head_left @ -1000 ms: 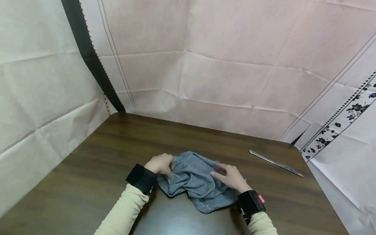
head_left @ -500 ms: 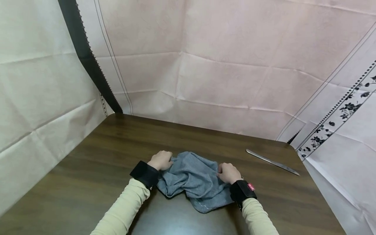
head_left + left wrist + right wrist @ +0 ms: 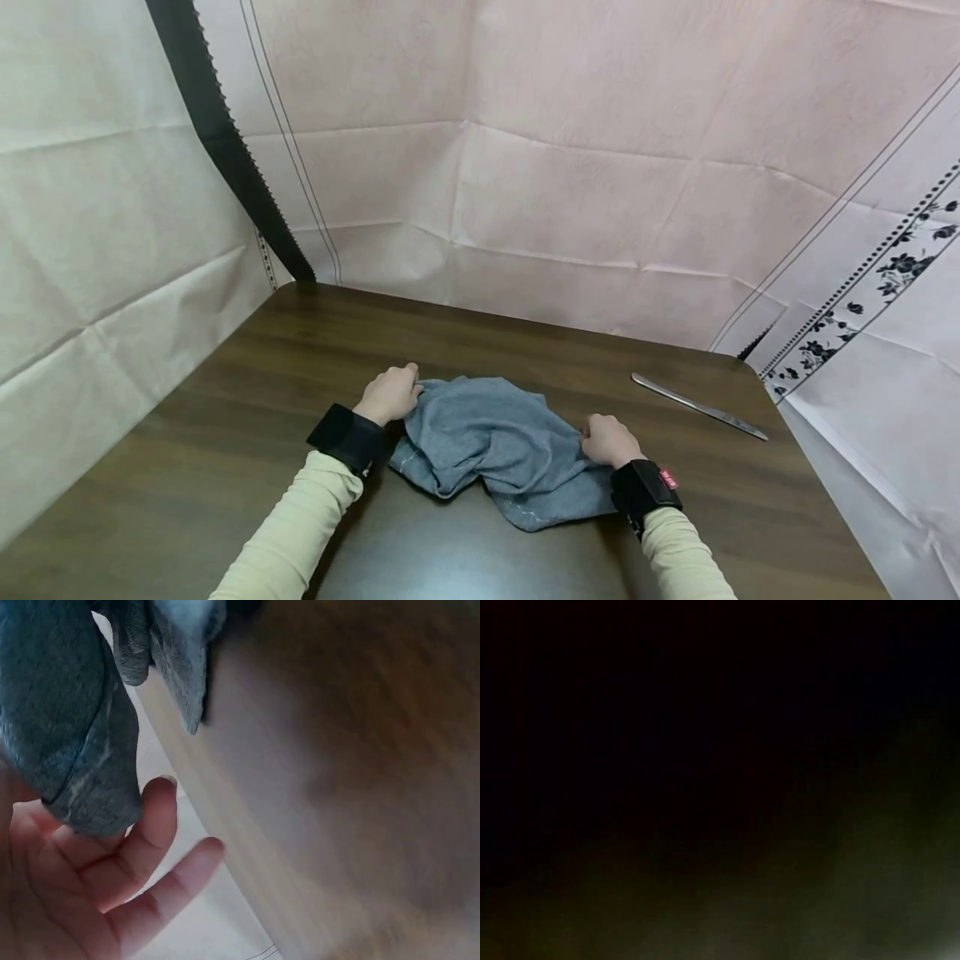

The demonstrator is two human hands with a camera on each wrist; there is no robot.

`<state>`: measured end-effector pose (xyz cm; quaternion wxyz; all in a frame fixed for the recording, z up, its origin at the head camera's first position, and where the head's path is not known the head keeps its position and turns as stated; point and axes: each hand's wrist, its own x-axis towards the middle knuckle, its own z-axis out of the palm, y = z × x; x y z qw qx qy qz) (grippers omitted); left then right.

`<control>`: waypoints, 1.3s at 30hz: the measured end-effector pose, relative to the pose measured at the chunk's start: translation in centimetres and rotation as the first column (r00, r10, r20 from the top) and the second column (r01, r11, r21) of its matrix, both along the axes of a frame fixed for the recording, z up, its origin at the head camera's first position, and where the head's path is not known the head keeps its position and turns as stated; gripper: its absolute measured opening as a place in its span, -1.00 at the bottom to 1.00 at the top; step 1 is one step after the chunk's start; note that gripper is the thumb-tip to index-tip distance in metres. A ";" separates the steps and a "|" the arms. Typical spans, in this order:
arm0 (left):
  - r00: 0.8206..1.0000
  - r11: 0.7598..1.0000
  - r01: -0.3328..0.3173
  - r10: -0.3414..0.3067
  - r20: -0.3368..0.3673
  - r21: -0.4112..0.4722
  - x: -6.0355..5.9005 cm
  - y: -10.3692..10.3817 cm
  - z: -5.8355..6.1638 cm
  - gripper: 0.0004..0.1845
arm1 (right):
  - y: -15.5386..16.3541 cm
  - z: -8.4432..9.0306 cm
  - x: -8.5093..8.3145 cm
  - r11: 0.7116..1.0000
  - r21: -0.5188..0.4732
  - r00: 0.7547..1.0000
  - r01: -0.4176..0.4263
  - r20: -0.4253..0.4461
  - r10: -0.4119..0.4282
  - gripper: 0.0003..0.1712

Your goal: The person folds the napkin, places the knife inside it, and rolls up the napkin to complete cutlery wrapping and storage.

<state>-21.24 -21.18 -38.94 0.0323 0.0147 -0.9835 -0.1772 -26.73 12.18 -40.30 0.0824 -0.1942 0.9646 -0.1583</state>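
1. Fingers (image 3: pixel 159 814) of the left hand (image 3: pixel 390 393) pinch the cloth (image 3: pixel 487 433) at its far left side, the outer two extending past it.
2. Those of the right hand (image 3: pixel 611 442) are curled, pinching the cloth's right side; the right wrist view is too dark to show more.
3. The cloth lies rumpled on the desk (image 3: pixel 187 467), between the hands.
4. Beyond the right hand lies a knife (image 3: pixel 697 406).

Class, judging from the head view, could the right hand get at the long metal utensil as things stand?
Probably yes: only bare tabletop shows between the right hand and the metal utensil. It would likely need to release the blue-grey cloth first.
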 end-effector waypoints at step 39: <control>0.778 0.825 0.555 -0.470 -0.416 0.105 0.5 3.1 3.0 -0.93 | -10.3 4.3 -0.8 0.792 -0.076 0.793 -0.606 -0.129 0.595 -0.89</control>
